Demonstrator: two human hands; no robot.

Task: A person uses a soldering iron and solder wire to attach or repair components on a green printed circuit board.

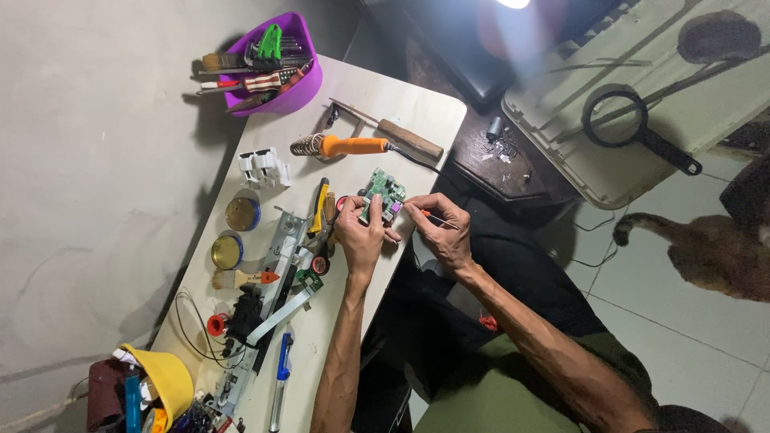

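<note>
Far left of worktop (401, 104): yellow cup (164, 385), two round tins (233, 232), purple tub (273, 64) of tools above. Orange-handled soldering iron (349, 146) lies idle, just above hands. My left hand (361, 236) grips green circuit board (381, 195), held tilted over worktop's near edge. My right hand (445, 232) pinches thin red-handled tool (437, 217), tip at board's right side. I judge step as working on board, probing or unscrewing. Next move calls for steady board, fine tip pressure.

left hand (358, 235): holds green circuit board (381, 195) | right hand (443, 232): pinches small screwdriver (439, 217) at board | worktop (417, 108): orange soldering iron (341, 146) nearby
</note>
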